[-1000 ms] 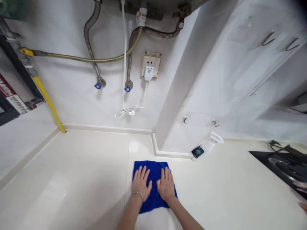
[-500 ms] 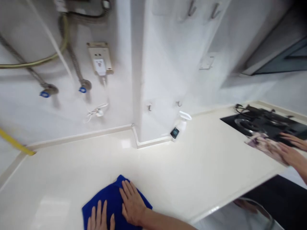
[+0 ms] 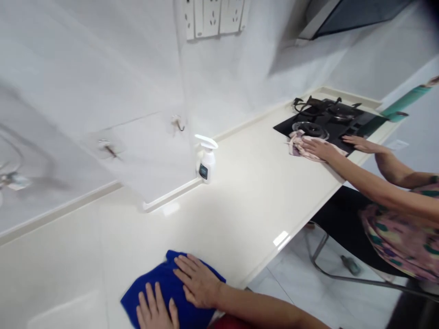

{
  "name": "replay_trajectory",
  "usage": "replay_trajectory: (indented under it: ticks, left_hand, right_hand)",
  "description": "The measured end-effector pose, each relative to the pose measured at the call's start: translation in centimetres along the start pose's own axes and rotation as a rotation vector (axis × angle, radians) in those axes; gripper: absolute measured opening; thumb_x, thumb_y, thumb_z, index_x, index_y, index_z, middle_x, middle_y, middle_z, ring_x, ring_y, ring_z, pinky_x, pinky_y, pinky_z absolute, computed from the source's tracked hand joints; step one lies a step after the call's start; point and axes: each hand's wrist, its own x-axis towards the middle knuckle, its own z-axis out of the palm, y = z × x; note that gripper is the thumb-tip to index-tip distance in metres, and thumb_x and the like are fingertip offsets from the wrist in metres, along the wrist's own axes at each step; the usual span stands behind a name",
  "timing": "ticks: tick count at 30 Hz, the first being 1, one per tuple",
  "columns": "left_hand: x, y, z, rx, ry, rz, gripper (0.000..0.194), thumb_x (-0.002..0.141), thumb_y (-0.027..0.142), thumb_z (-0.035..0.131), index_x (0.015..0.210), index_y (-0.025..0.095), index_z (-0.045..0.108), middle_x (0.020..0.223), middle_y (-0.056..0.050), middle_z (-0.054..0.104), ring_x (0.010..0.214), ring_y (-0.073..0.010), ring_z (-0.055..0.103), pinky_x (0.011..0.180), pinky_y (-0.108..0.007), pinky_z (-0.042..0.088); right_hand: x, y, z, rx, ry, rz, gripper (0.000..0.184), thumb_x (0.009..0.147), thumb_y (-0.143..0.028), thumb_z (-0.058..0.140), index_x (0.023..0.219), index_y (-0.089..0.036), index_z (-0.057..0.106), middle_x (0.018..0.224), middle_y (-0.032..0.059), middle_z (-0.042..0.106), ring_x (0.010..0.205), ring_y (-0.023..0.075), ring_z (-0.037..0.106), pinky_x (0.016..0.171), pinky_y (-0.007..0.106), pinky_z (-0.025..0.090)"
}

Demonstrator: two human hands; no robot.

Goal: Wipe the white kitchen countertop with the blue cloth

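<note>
The person's left hand lies flat on a blue cloth, fingers spread; the right hand rests palm down beside it, fingers slightly parted. Neither pinches the fabric. The cloth sits on the pale counter, close to its front edge. Held only by pressure, it could bunch or slip from under the palms if they pushed unevenly, and its near side could slide over the edge. A spray bottle stands upright beside the wall, well apart from both hands; a long, careless sweep could topple it. Farther off, a co-worker's hand presses a patterned cloth at the stove, so overreaching that way might make arms collide.
</note>
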Motion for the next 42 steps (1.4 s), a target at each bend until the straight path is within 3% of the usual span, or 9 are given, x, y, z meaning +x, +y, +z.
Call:
replay_trajectory:
  ticks: [8,14,19,22,28,31,34,38,42]
  left_hand:
    - [4.8,12.8,2.4,-0.052,-0.166,0.289,0.075,0.091,0.025,0.043,0.155,0.016,0.006,0.163,-0.017,0.021,0.151,-0.0357,0.015,0.115,-0.061,0.037]
    - [7.6,21.8,5.3,-0.106,-0.231,0.485,0.074,0.092,0.038,0.046,0.155,0.018,0.012,0.165,-0.013,0.017,0.152,-0.0342,0.013,0.118,-0.056,0.036]
    - [10.7,29.5,7.7,-0.171,-0.234,0.584,0.076,0.093,0.046,0.042,0.154,0.016,0.008,0.164,-0.013,0.017,0.152,-0.0341,0.011,0.12,-0.053,0.033]
    - [12.7,32.6,8.6,-0.206,-0.252,0.61,0.074,0.095,0.045,0.037,0.154,0.015,0.003,0.164,-0.013,0.015,0.152,-0.0338,0.01,0.121,-0.054,0.033]
    - [16.9,36.5,10.2,-0.367,-0.445,0.591,0.068,0.097,0.043,0.029,0.154,0.019,0.001,0.165,-0.008,0.002,0.152,-0.0315,0.002,0.126,-0.056,0.022]
    - [19.4,38.0,10.9,-0.423,-0.478,0.542,0.066,0.097,0.042,0.028,0.154,0.02,0.003,0.165,-0.007,0.003,0.152,-0.0304,0.001,0.127,-0.056,0.019]
    - [21.3,38.8,11.3,-0.444,-0.486,0.494,0.064,0.097,0.041,0.026,0.154,0.019,0.005,0.165,-0.007,0.006,0.152,-0.0295,0.0,0.127,-0.056,0.017]
    - [21.5,37.7,10.8,-0.529,-0.544,0.479,0.065,0.097,0.044,0.026,0.154,0.022,0.003,0.165,-0.006,0.001,0.152,-0.0283,-0.004,0.128,-0.057,0.013]
    - [19.4,34.2,9.3,-0.694,-0.575,0.43,0.069,0.095,0.039,0.035,0.155,0.026,0.006,0.166,-0.004,-0.003,0.152,-0.0288,-0.007,0.128,-0.06,0.007]
  right_hand:
    - [-9.9,7.9,-4.5,-0.244,0.176,0.258,0.07,0.087,-0.022,0.045,0.152,-0.017,0.021,0.163,0.0107,0.017,0.152,0.0242,0.013,0.124,0.049,0.032]
    - [-16.2,13.6,-7.7,-0.429,0.287,0.316,0.075,0.079,-0.02,0.046,0.15,-0.012,0.026,0.162,0.0136,0.021,0.151,0.0281,0.017,0.118,0.051,0.041]
    - [-18.9,18.0,-9.6,-0.607,0.384,0.442,0.07,0.081,-0.021,0.043,0.149,-0.009,0.028,0.16,0.0149,0.027,0.149,0.0288,0.022,0.114,0.052,0.045]
    - [-19.1,19.8,-10.2,-0.69,0.431,0.518,0.067,0.083,-0.02,0.04,0.148,-0.008,0.031,0.158,0.0146,0.032,0.149,0.0276,0.024,0.113,0.05,0.045]
    - [-18.0,24.2,-11.2,-0.789,0.471,0.68,0.065,0.083,-0.02,0.041,0.147,-0.009,0.032,0.156,0.0141,0.037,0.148,0.0243,0.025,0.116,0.046,0.041]
    - [-16.9,26.9,-12.1,-0.787,0.502,0.716,0.065,0.084,-0.021,0.04,0.147,-0.008,0.031,0.158,0.0156,0.032,0.148,0.0243,0.025,0.117,0.047,0.038]
    - [-15.8,29.3,-12.8,-0.771,0.539,0.737,0.062,0.085,-0.023,0.038,0.146,-0.009,0.033,0.156,0.016,0.036,0.146,0.0249,0.03,0.117,0.048,0.037]
    - [-15.7,31.1,-12.4,-0.752,0.581,0.744,0.059,0.087,-0.029,0.034,0.143,-0.008,0.038,0.151,0.0175,0.042,0.142,0.028,0.037,0.114,0.05,0.039]
    - [-16.4,31.2,-10.6,-0.746,0.686,0.648,0.066,0.086,-0.034,0.033,0.146,-0.006,0.032,0.152,0.0235,0.037,0.138,0.0359,0.04,0.108,0.057,0.043]
